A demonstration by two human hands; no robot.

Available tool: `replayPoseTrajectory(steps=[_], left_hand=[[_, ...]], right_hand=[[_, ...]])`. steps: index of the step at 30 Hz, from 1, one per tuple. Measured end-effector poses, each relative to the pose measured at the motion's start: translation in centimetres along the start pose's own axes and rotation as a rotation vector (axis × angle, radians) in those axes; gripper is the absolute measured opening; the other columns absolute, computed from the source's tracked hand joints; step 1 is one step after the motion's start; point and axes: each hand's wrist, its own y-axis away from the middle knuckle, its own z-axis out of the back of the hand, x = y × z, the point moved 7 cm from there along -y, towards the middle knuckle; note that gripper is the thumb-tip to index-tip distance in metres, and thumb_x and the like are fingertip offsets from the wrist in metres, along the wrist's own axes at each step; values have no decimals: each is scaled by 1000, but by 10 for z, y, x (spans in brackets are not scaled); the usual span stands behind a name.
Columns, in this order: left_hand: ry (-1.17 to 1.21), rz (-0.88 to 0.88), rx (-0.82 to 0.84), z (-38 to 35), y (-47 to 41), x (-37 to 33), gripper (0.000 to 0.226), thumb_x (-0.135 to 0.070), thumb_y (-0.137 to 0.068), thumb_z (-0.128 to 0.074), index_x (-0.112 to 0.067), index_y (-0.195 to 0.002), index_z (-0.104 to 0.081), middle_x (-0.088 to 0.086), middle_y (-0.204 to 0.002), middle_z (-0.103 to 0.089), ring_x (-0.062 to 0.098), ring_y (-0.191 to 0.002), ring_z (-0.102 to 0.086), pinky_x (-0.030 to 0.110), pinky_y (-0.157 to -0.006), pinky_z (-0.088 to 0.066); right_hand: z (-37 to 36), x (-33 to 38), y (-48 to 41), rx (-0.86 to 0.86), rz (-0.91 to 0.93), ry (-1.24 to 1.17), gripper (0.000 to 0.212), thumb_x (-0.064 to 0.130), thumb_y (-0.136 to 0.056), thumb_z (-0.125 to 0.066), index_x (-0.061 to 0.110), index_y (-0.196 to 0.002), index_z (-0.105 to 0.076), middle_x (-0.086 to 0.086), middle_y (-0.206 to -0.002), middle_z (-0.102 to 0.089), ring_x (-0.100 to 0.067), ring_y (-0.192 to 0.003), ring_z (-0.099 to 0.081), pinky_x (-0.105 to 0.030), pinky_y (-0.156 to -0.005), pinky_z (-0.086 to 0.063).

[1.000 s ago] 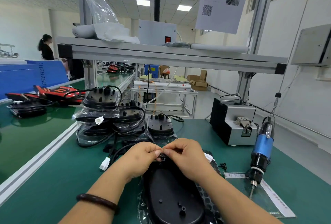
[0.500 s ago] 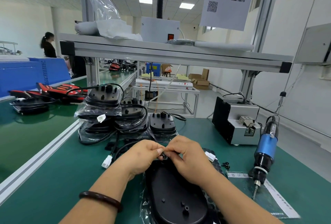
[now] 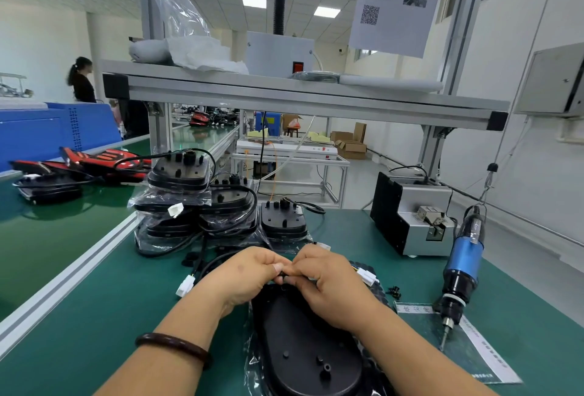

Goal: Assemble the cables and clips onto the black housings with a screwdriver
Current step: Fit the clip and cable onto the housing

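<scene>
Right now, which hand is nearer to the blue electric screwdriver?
Right. The right hand pinches a small black part above the black housing, with the blue electric screwdriver off to its right; the left hand pinches the same part from the farther, left side.

Bright ceiling-panel light, sharp, wide-angle edge bending.

My left hand (image 3: 243, 278) and right hand (image 3: 328, 288) are bare; a dark brown bracelet (image 3: 173, 346) rings the left wrist.

Both hands, left hand (image 3: 249, 278) and right hand (image 3: 328, 288), are pinching a small black clip (image 3: 282, 276) over the black housing (image 3: 303, 348) on the table (image 3: 94, 316)
</scene>
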Motion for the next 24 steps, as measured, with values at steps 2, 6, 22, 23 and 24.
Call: replayPoseTrajectory(steps=[2,6,22,23,24], left_hand=[[-18,9,-10,1,0,0,33,-1,-97,-44,-19,-88,-71,-11,-74,-68,-4,-68,-55,7,-67,-43],[-46,48,0,2,2,-4,33,-2,-97,-44,-19,-88,-71,-11,-74,-68,-6,-62,-53,5,-58,-39],[-96,313,121,5,-8,-3,29,-3,-92,-48,-19,-85,-71,-8,-60,-57,3,-50,-41,18,-48,-25],[-84,323,118,6,-8,-1,29,-3,-92,-48,-19,-85,-72,-8,-60,-58,2,-49,-41,18,-47,-25],[-68,334,116,6,-8,0,30,-2,-91,-48,-19,-85,-72,-7,-60,-58,3,-50,-41,18,-47,-25]], right_hand=[[1,1,0,2,18,10,15,15,-90,-63,6,-82,-72,-4,-79,-58,-7,-71,-49,-13,-65,-38],[1,-1,1,-6,45,39,12,10,-89,-62,5,-85,-72,-4,-81,-60,-14,-74,-55,-28,-68,-48],[3,-14,9,-111,-44,-175,16,4,-85,-68,8,-98,-77,-1,-93,-67,0,-83,-58,-12,-78,-46],[3,-13,9,-99,-33,-159,15,5,-85,-68,7,-97,-77,-2,-92,-66,1,-82,-56,-10,-77,-45],[3,-12,8,-87,-22,-145,14,6,-86,-68,6,-96,-77,-2,-92,-66,2,-82,-55,-8,-76,-43]])
